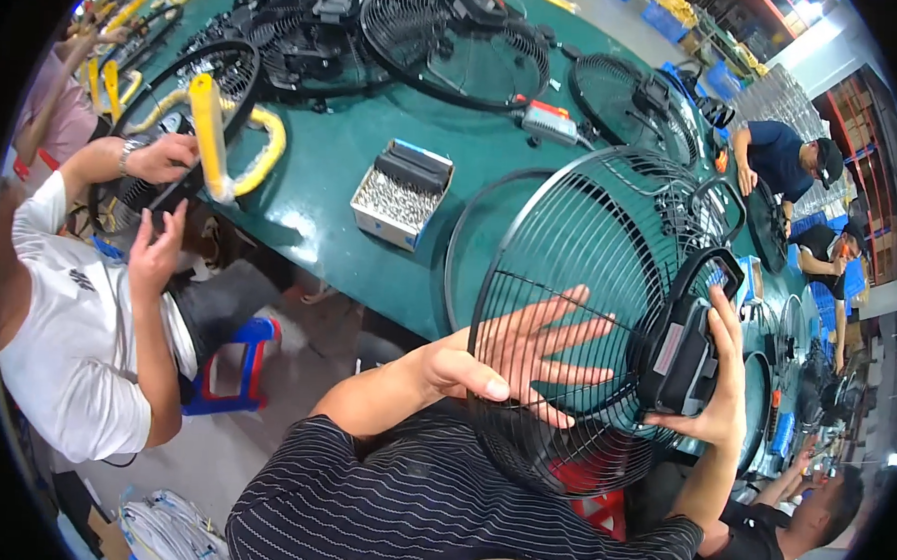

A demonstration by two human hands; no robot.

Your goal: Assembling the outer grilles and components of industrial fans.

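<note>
In the head view, the person holds a round black wire fan guard with a motor housing fixed at its centre (607, 317) up over the lap, tilted on edge and clear of the long green worktop (323, 164). The left hand (525, 358) lies flat behind the wires with fingers spread wide, an open grip that only steadies the mesh. The right hand (719, 387) cups the black motor housing from the far side, fingers curled round its edge, so nearly all the weight seems to hang from that one closed grip. The likeliest slip is the heavy motor side rolling out of the right hand, since the left palm could not catch it; the guard would then drop toward the lap or the floor. The spread left fingers could also get pinched between wires if the guard twists. A second black ring (470, 241) lies on the worktop just behind the held guard, near enough to be struck if it swings forward. Farther left stands a grey metal tray of small silvery screws (397, 193), and beyond it more black guards. A seated person in a white shirt (75, 344) works well apart on the left, so a fall should not reach them.
</note>
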